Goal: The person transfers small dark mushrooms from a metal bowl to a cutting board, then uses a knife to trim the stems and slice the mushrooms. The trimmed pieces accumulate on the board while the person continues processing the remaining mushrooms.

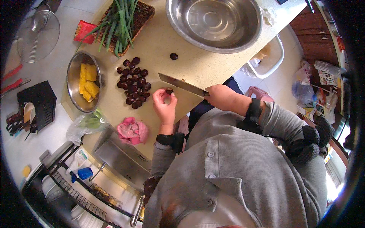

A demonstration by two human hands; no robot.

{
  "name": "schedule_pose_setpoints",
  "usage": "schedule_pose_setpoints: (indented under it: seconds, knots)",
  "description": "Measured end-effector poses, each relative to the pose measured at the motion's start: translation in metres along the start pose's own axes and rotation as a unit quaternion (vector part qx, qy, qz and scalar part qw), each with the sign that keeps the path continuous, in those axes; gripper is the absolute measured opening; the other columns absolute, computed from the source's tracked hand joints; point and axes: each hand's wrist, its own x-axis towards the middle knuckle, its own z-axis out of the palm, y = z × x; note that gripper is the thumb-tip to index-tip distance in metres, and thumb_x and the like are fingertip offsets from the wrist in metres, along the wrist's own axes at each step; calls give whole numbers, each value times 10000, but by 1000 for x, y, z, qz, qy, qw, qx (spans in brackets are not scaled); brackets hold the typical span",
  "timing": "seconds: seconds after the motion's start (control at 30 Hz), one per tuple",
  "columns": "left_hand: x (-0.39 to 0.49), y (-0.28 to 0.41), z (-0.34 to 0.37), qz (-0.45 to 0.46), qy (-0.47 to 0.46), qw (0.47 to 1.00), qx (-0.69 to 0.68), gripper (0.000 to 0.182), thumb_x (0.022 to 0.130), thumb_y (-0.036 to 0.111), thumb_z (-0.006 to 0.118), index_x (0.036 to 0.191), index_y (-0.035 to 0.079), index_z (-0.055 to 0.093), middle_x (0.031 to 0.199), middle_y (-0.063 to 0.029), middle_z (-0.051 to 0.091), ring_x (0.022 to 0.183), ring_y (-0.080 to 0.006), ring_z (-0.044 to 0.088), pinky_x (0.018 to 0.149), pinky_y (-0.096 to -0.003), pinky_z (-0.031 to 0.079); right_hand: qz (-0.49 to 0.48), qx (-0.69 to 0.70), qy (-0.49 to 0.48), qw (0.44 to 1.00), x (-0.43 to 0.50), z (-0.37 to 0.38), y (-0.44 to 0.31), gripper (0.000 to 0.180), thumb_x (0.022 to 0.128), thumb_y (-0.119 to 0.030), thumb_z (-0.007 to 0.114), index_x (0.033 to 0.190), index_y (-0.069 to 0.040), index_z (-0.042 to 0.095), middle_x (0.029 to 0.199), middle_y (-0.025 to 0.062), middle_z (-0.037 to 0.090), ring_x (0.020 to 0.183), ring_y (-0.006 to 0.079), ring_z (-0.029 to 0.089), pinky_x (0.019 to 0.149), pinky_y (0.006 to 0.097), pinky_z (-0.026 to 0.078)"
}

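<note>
My left hand (164, 104) pinches one dark brown round nut, perhaps a chestnut (169, 91), between thumb and fingers above the counter. My right hand (221, 97) grips the handle of a cleaver (182, 84), whose blade points left, just beyond the pinched nut. Left of my left hand lies a cluster of similar dark nuts (134, 82) on the pale countertop. A single nut (174, 56) lies apart, between the cleaver and a large steel basin (214, 47). A small light bit shows by the blade's far edge; its kind is unclear.
A steel bowl (98, 94) holds corn pieces at the left. Behind it are a wicker basket (148, 14) with green onions and a red packet (85, 32). A pink cloth (132, 131) lies near the sink (119, 154). A white-rimmed bin (281, 57) stands below the counter's right edge.
</note>
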Motion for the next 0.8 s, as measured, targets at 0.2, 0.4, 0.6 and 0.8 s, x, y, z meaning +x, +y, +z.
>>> schedule_pose_setpoints:
  seconds: [0.2, 0.4, 0.6, 0.8]
  knots:
    - [-8, 8, -10, 79, -66, 994, -42, 433, 825, -88, 690, 1189, 0, 473, 1252, -171, 550, 1117, -246, 596, 981, -375, 497, -1, -5, 55, 998, -6, -6, 9, 250, 922, -237, 531, 874, -19, 643, 814, 220, 674, 798, 419, 663, 735, 497, 534]
    - [-11, 7, -1, 127, -32, 978, 161, 333, 816, 32, 748, 1109, 31, 590, 1120, -124, 647, 1052, -247, 623, 906, -372, 515, -13, -9, 86, 996, -29, -13, 9, 234, 946, -218, 523, 860, -16, 605, 767, 219, 663, 755, 422, 660, 689, 500, 536]
    - [-12, 0, 10, 189, -12, 942, 278, 296, 769, 125, 796, 1015, 67, 641, 1088, -125, 649, 1010, -317, 613, 863, -405, 521, 17, -65, 58, 996, -37, -11, -2, 196, 945, -202, 521, 934, -16, 582, 738, 208, 664, 713, 398, 672, 650, 487, 544]
    - [-13, -5, 14, 185, -7, 942, 280, 311, 773, 169, 801, 1020, 60, 646, 1060, -144, 638, 1013, -330, 607, 867, -416, 518, 16, -106, 55, 993, -38, -12, -3, 197, 944, -212, 521, 955, -23, 574, 725, 195, 667, 691, 375, 681, 621, 476, 547]
